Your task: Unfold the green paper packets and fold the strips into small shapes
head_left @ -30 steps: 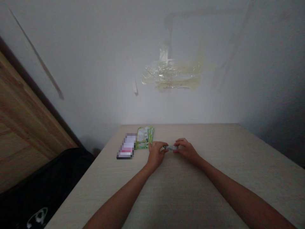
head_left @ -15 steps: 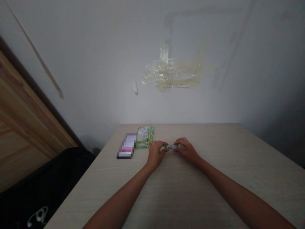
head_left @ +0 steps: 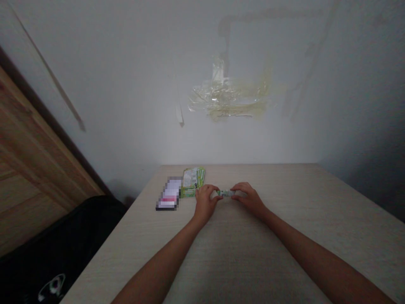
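Green item, long axis crosswise

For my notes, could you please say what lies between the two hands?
The head view shows a small, narrow, green-and-white piece, material unclear.

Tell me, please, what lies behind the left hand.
Partly behind it lies a stack of green-and-white printed cards or packets on the table; its near right corner is hidden by the left hand.
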Demonstrator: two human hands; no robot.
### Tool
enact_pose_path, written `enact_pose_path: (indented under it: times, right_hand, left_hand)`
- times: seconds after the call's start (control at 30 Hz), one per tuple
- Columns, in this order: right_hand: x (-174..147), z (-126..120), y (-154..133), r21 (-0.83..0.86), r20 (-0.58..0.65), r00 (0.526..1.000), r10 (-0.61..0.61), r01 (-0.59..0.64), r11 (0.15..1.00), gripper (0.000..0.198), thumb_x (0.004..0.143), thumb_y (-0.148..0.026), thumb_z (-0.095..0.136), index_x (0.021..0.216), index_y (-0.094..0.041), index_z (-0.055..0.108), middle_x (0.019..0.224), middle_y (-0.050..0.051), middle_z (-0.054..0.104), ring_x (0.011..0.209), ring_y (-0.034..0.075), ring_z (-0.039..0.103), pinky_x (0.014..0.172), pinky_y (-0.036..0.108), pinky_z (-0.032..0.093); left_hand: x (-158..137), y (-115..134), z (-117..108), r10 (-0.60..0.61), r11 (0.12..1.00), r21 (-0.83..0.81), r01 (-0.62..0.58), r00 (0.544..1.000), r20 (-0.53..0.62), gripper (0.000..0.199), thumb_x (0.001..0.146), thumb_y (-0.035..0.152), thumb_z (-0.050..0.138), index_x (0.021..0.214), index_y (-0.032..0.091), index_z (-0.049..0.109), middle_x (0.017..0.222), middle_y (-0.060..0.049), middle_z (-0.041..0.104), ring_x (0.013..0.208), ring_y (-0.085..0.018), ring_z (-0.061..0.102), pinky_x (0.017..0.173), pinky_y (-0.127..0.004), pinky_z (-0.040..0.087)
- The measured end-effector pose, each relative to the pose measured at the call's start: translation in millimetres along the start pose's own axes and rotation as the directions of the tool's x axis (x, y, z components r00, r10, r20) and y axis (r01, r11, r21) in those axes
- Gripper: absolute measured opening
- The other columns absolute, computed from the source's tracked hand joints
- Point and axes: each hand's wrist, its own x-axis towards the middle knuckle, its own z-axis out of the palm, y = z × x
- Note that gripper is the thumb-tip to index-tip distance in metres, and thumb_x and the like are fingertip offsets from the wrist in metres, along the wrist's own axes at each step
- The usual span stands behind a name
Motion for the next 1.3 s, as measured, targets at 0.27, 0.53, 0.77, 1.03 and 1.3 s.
enact_pose_path:
  times: [0.27, 0.53, 0.77, 1.03, 1.3]
  right_hand:
    - [1.1, 1.4, 0.5, -0.036, 0.013, 1.0, 0.022, -0.021, 0.999, 0.014, 0.081, -0.026, 0.07, 0.095, -0.025, 0.073, 0.099, 0.008, 0.069, 0.104, 0.025, 0.059, 0.093, 0.043, 0.048]
    - [1.2, -1.2, -7.3, -0.014, 0.025, 1.0, -0.01, 0.011, 1.0, 0.023, 0.081, -0.034, 0.073, 0.102, -0.024, 0.07, 0.099, 0.007, 0.068, 0.102, 0.024, 0.058, 0.094, 0.042, 0.046]
    - [1.7, -0.2, -13.0, -0.032, 0.041, 0.999, 0.007, -0.006, 0.999, 0.016, 0.089, -0.036, 0.062, 0.097, -0.025, 0.07, 0.098, 0.006, 0.068, 0.099, 0.023, 0.06, 0.093, 0.04, 0.046]
    - [1.6, 2.5, -9.9, -0.063, 0.087, 0.996, -0.01, 0.016, 0.998, 0.017, 0.09, -0.035, 0.06, 0.097, -0.024, 0.071, 0.096, 0.006, 0.068, 0.097, 0.022, 0.06, 0.09, 0.039, 0.046]
    - [0.8, 0.6, -7.4, -0.18, 0.072, 0.996, -0.053, 0.066, 0.982, 0.014, 0.09, -0.029, 0.059, 0.089, -0.023, 0.071, 0.091, 0.006, 0.068, 0.093, 0.022, 0.06, 0.09, 0.039, 0.044]
  left_hand:
    - [-1.0, 2.1, -2.1, 0.004, 1.0, -0.011, -0.004, 1.0, 0.009, 0.021, 0.077, 0.02, 0.072, 0.098, 0.026, 0.069, 0.104, -0.003, 0.067, 0.106, -0.023, 0.057, 0.102, -0.045, 0.034]
    - [-0.8, 2.9, -2.7, -0.014, 1.0, -0.018, 0.015, 1.0, 0.017, 0.023, 0.076, 0.021, 0.074, 0.098, 0.025, 0.068, 0.104, -0.002, 0.066, 0.107, -0.023, 0.057, 0.103, -0.043, 0.034]
    - [-1.4, 3.5, -2.6, 0.005, 1.0, 0.013, -0.005, 1.0, 0.029, 0.025, 0.077, 0.028, 0.074, 0.101, 0.027, 0.07, 0.107, -0.004, 0.067, 0.108, -0.024, 0.056, 0.102, -0.046, 0.034]
    - [-3.0, 3.4, -2.1, 0.008, 0.999, 0.05, -0.012, 0.997, 0.075, 0.027, 0.077, 0.031, 0.075, 0.103, 0.029, 0.07, 0.11, -0.003, 0.066, 0.113, -0.024, 0.054, 0.107, -0.048, 0.028]
    - [-4.5, -0.1, 2.7, 0.02, 0.994, 0.101, -0.029, 0.996, 0.09, 0.043, 0.078, 0.035, 0.074, 0.119, 0.033, 0.065, 0.118, -0.005, 0.063, 0.118, -0.025, 0.051, 0.111, -0.053, 0.021]
